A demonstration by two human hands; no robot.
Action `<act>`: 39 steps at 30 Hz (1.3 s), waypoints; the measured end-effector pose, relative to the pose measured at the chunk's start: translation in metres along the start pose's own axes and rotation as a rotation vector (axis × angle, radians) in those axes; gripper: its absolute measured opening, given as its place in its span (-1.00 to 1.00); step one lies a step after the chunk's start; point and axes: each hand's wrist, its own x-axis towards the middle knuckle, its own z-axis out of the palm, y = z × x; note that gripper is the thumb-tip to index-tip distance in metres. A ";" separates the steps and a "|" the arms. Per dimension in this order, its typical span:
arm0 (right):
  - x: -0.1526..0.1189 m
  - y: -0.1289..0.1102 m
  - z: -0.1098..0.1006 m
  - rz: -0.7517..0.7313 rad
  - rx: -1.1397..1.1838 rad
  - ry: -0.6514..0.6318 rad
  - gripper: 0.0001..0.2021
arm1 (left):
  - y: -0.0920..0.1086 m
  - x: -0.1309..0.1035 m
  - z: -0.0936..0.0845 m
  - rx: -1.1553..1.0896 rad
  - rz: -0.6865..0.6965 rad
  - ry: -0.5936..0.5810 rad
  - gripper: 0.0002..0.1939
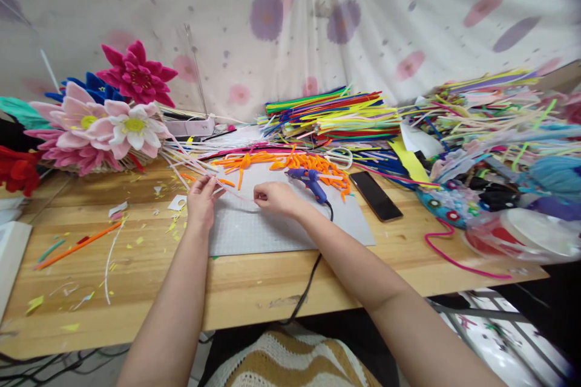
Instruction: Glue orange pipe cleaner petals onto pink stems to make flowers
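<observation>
My left hand is closed in a pinch on a thin pale pink strand at the left edge of the grey cutting mat. The strand runs across to my right hand, whose curled fingers pinch its other end above the mat. Long pale stems pass beside my left fingers. Right of my right hand lies a blue-purple glue gun, its black cord trailing over the table's front edge. Behind it on the mat is a heap of orange pipe-cleaner pieces.
Felt-like flowers stand at the left. Bundles of coloured pipe cleaners fill the back. A phone lies right of the mat, near a plastic-wrapped tub. An orange pipe cleaner and scraps lie on the left tabletop.
</observation>
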 end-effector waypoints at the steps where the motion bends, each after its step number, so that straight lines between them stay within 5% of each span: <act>1: 0.000 0.001 -0.002 -0.003 -0.003 0.008 -0.87 | 0.000 0.000 0.000 0.005 -0.002 -0.006 -0.77; 6: -0.002 0.006 -0.003 -0.007 -0.003 0.015 -0.85 | -0.002 0.001 0.001 0.000 0.012 0.049 -0.79; 12: -0.016 0.011 -0.009 -0.060 0.084 -0.009 -0.72 | -0.010 0.000 0.002 0.015 -0.025 -0.020 -0.79; 18: -0.043 0.022 -0.082 -0.045 0.257 0.211 -0.71 | -0.012 -0.005 0.008 -0.008 -0.082 0.010 -0.82; 23: -0.053 0.088 -0.129 0.327 0.041 0.437 -0.68 | -0.009 -0.008 0.012 -0.081 -0.175 -0.013 -0.87; 26: -0.047 0.138 -0.124 0.586 -0.233 0.282 -0.74 | -0.010 -0.009 0.014 -0.102 -0.212 -0.028 -0.90; 30: -0.038 0.183 -0.098 0.543 -0.553 0.059 -0.67 | -0.011 -0.010 0.015 -0.113 -0.239 -0.041 -0.92; 39: -0.033 0.204 -0.082 0.552 -0.756 -0.053 -0.68 | -0.014 -0.009 0.013 -0.125 -0.256 -0.008 -0.93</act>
